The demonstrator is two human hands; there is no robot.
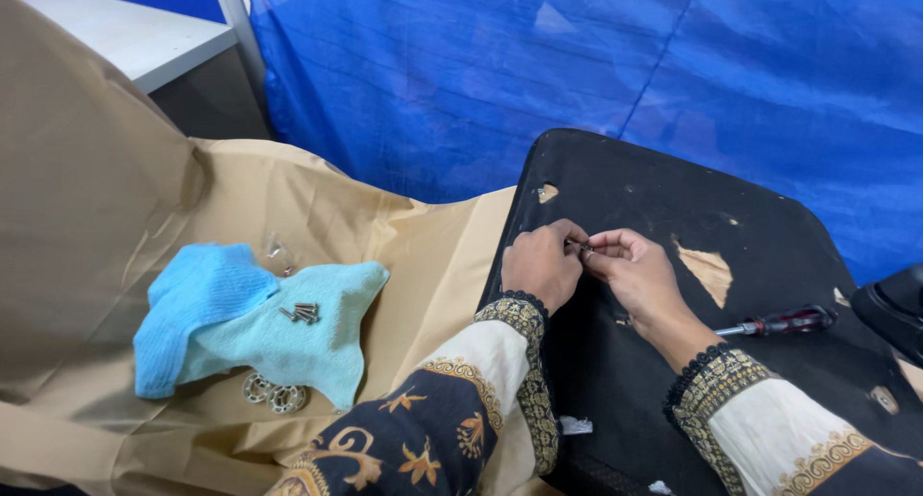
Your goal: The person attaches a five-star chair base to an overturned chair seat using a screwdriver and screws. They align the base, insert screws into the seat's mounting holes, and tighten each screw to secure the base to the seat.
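At the frame's centre our left hand [540,265] and right hand [636,273] meet fingertip to fingertip, pinching a small metal screw [578,245] over the worn black panel [673,208]. A red-handled screwdriver [781,322] lies at right; loose screws [303,312] rest on the blue cloth [231,333] at left

a matt black panel [663,294], worn through in patches to pale wood, at right of frame; a glossy blue plastic tarp [538,73] across the top; soft, nubbly blue cloth [250,328] at left carrying dull metal screws [302,312], on smooth, creased tan sheeting [106,198]; a screwdriver [777,323] with shiny red-and-black plastic handle at right
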